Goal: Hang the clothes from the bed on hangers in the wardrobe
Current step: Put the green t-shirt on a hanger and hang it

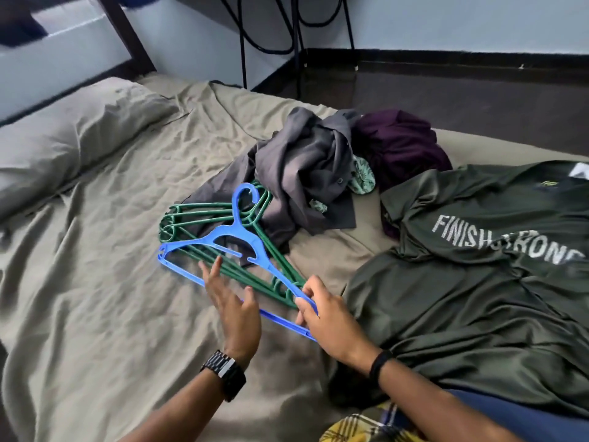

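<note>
The task stands at an early stage: no garment is yet on a hanger, and no wardrobe is in view. The right hand pinches the near end of the blue hanger between thumb and fingers, at the corner where its shoulder arm meets the bottom bar. The left hand is spread, fingers straight, just over the bottom bar of that hanger; whether it touches the bar cannot be told. The blue hanger lies on top of a stack of green hangers on the bed, so it must be parted from them before use, and their hooks lie close together and may catch. The clothes remain on the bed: an olive t-shirt with white lettering is spread flat just right of the hands, apparently the next piece for hanging; a crumpled grey shirt lies heaped beyond the hangers, its edge under them; a purple garment is bunched beside it, with a scrap of pale patterned cloth showing between the two. All of these are left to do, by this view. A pillow lies at the head of the bed, well apart from the work. Dark cables hang against the wall behind. A checked cloth shows at the lower edge of the frame. A watch is on the left wrist and a dark band on the right.
</note>
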A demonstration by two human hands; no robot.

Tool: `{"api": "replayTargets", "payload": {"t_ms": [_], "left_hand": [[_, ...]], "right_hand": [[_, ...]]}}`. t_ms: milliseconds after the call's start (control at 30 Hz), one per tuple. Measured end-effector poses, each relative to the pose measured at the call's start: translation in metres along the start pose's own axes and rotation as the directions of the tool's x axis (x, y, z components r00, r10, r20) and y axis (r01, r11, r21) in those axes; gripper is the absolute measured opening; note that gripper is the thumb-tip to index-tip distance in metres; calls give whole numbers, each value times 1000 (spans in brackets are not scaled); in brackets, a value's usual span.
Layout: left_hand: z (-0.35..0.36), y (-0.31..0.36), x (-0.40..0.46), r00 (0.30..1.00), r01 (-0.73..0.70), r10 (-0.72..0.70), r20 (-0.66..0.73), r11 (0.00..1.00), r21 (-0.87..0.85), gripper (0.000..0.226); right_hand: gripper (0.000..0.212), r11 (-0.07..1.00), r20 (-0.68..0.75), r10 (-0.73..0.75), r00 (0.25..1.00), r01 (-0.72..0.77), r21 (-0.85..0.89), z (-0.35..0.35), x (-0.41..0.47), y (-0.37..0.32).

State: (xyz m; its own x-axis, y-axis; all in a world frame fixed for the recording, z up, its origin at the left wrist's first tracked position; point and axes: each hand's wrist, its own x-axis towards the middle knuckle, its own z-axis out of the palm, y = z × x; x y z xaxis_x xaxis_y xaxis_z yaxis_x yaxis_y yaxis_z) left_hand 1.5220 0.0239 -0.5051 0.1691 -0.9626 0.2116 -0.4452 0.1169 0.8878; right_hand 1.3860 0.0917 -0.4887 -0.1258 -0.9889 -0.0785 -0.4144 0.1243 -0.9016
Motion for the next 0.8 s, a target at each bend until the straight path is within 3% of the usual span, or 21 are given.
{"api": "replayTargets", "payload": {"t_ms": [100, 167, 233, 300, 400, 533, 667, 800], "left_hand": [[8, 11, 2, 976, 191, -200, -84, 976, -100, 78], [18, 24, 5, 943, 288, -321, -91, 921, -261, 83], [28, 43, 11, 913, 344, -409, -5, 773, -533, 80], [35, 58, 16, 900, 371, -425, 93, 637, -676, 69], [46, 80, 22, 942, 317, -297, 154, 644, -696, 32], [67, 107, 21, 981, 158, -35, 190, 714, -682, 30], [107, 136, 3, 931, 80, 178, 318, 751, -655, 24], [156, 153, -22, 848, 139, 206, 488, 803, -579, 16]], "right_hand": [[17, 993, -55, -94, 994, 97, 65, -13, -3, 0], [19, 984, -96, -152, 984, 160, 78, -23, -6, 2], [20, 977, -148, -166, 975, 183, 112, -32, -9, 3], [18, 965, -205, -163, 965, 199, 171, -42, -10, 4], [16, 956, -241, -148, 959, 201, 212, -67, -9, 5], [30, 959, -203, -102, 974, 150, 239, -93, -10, 12], [49, 948, -277, -34, 960, 119, 296, -124, -14, 26], [52, 889, -397, 158, 904, 45, 456, -163, -17, 48]]}}
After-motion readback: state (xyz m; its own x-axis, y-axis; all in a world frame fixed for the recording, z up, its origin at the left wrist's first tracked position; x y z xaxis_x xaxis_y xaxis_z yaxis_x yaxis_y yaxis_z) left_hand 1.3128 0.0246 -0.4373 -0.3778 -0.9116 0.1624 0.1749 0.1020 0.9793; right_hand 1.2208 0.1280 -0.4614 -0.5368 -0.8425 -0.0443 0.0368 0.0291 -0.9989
